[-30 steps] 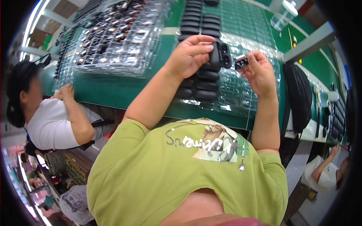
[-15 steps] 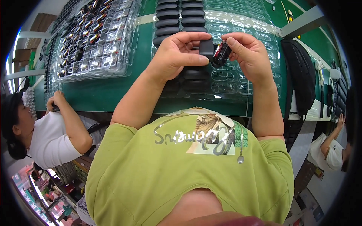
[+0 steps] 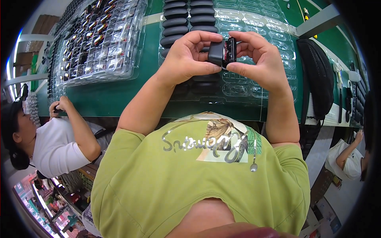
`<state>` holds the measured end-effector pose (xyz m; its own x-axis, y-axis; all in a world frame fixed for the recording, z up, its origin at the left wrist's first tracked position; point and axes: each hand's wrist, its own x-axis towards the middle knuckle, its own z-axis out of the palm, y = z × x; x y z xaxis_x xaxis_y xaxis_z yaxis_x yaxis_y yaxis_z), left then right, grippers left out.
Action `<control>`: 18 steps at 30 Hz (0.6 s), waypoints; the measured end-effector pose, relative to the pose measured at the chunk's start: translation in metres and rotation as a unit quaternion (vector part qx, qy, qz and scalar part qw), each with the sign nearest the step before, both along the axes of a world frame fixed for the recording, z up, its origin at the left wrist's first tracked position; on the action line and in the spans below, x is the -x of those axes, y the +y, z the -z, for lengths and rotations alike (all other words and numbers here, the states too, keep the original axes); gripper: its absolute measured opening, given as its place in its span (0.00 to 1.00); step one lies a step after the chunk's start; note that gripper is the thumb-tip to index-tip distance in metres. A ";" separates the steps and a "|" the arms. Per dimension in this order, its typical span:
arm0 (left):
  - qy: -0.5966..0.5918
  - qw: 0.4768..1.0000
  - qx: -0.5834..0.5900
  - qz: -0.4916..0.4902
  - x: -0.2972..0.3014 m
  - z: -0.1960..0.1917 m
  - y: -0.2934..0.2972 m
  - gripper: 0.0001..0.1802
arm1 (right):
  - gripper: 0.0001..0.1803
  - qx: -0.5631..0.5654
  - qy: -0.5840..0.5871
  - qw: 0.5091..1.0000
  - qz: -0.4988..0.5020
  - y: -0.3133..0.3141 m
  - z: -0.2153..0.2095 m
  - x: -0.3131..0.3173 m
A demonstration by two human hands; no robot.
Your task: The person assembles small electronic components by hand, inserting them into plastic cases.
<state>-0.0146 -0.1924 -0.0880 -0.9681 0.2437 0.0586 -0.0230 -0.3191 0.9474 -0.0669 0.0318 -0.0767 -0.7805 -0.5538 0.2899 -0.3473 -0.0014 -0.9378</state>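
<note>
Between finger and thumb, my left hand (image 3: 183,57) grips a black plastic housing (image 3: 215,53) by its top and bottom edges. My right hand (image 3: 262,59) pinches a black electronic insert (image 3: 231,50) with reddish and shiny inner parts. The two pieces meet face to face, the insert at the housing's right side; whether it sits inside is hidden. Both are held above a clear plastic tray (image 3: 236,81). Dark rounded shells (image 3: 175,22) fill the tray's left columns in stacked rows.
At left, stacked clear trays (image 3: 105,47) hold small electronic parts. A black bag (image 3: 317,75) lies at right, near a grey metal post (image 3: 319,20). A co-worker in white (image 3: 59,142) sits at left, and another person (image 3: 349,158) is at far right. The tabletop (image 3: 151,99) is green.
My right hand has turned the insert upright and brought it against the housing in my left hand. The right fingers have shifted to its top and bottom edges.
</note>
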 end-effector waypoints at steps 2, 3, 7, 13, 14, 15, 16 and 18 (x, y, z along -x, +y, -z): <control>0.035 0.999 0.010 -0.003 0.000 -0.001 0.000 0.37 | 0.36 -0.011 0.024 1.000 -0.002 0.001 -0.004 -0.001; 0.034 0.999 0.010 -0.004 -0.001 -0.001 0.000 0.37 | 0.37 -0.023 0.048 0.999 -0.005 0.001 -0.006 -0.001; 0.033 0.999 0.019 -0.010 0.000 0.001 -0.001 0.39 | 0.37 0.008 0.037 0.999 -0.011 0.002 -0.006 -0.002; 0.060 0.998 0.006 -0.004 -0.001 0.000 0.001 0.41 | 0.35 -0.030 0.069 0.997 0.026 0.004 -0.012 -0.006; 0.061 0.998 0.001 -0.002 -0.002 -0.001 0.001 0.42 | 0.35 -0.052 0.108 0.992 0.037 0.004 -0.014 -0.006; 0.061 0.998 0.001 -0.002 -0.003 -0.002 0.003 0.42 | 0.35 -0.075 0.148 0.985 0.048 0.004 -0.015 -0.005; 0.075 0.997 0.000 -0.005 -0.004 -0.002 0.005 0.43 | 0.35 -0.075 0.148 0.985 0.048 0.004 -0.015 -0.005; 0.089 0.996 -0.001 -0.008 -0.005 -0.002 0.006 0.43 | 0.35 -0.089 0.194 0.976 0.052 0.005 -0.014 -0.005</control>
<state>-0.0100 -0.1865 -0.0860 -0.9462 0.2284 0.2290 0.1494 -0.3195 0.9358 -0.0621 0.0364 -0.0624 -0.6855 -0.5460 0.4816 -0.6661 0.2036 -0.7175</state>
